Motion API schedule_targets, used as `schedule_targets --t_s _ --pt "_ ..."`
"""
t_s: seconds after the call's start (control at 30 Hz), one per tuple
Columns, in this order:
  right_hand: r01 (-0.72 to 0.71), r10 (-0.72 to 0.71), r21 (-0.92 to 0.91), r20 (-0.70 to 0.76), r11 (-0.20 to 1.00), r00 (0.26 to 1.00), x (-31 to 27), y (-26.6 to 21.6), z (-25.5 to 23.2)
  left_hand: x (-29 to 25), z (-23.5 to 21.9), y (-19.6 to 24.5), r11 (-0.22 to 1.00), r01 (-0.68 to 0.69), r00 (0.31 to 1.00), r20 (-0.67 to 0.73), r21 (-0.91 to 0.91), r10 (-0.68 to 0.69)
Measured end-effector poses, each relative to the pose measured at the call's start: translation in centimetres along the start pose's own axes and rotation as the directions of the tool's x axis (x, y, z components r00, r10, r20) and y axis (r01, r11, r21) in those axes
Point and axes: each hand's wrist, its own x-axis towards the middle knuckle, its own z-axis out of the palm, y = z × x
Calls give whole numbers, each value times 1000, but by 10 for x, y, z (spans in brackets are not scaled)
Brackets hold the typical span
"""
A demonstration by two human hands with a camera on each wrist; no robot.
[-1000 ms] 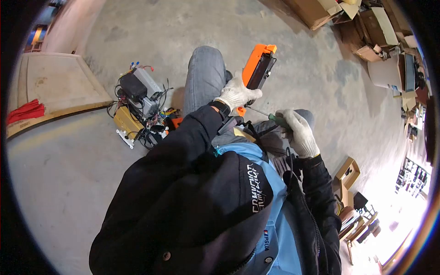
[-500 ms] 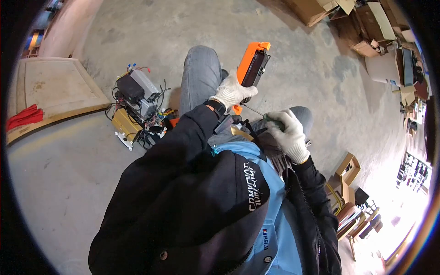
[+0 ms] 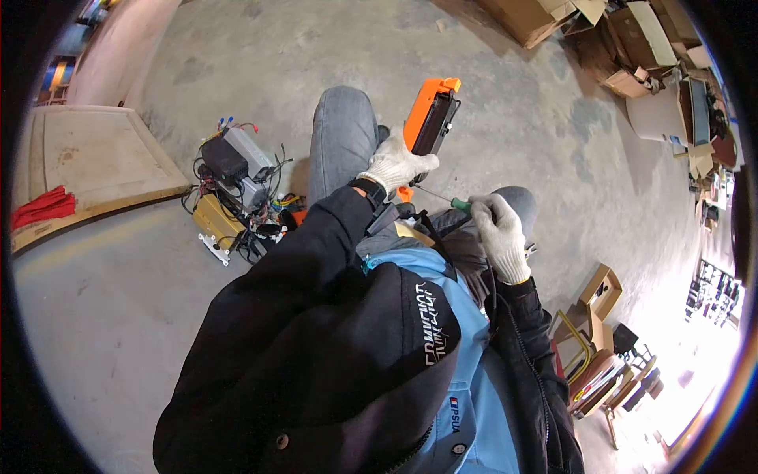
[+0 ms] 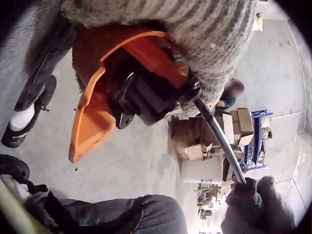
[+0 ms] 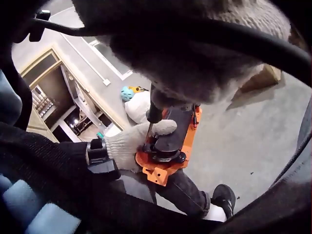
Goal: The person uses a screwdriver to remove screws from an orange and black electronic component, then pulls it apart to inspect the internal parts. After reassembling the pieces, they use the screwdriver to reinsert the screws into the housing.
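My left hand, in a white knit glove, grips an orange-and-black device by its near end, above my lap. An orange flap juts out beside black parts in the left wrist view. My gloved right hand holds a screwdriver by its green handle, near my right knee. Its metal shaft points at the device, and the tip meets a small black fitting at the near end. In the right wrist view, the left thumb lies over the black body, close beside the shaft.
A pile of wired electronic units sits on the floor to the left, beside a wooden board with red gloves on it. Cardboard boxes stand far right. Chairs and an open box are at lower right.
The right hand first turned over the screwdriver handle, then drew back slightly, so more green handle shows. Both hands and the device shifted a little left in view.
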Motion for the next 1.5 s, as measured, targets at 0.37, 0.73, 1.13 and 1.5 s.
schedule_targets --t_s 0.37,0.73,1.13,1.5 --pt "-4 9 51 -96 999 995 5 0 0 7 5 -12 997 25 1000 9 72 -26" --pt "49 -44 49 -87 998 995 -3 -9 -1 -3 2 4 999 18 1000 -1 28 -18" --pt "208 -236 -196 -133 958 963 -1 -14 0 -18 -3 31 998 69 997 33 -7 -69" --pt "155 -140 94 -153 983 978 4 -1 10 10 17 -19 961 10 998 69 -276 10"
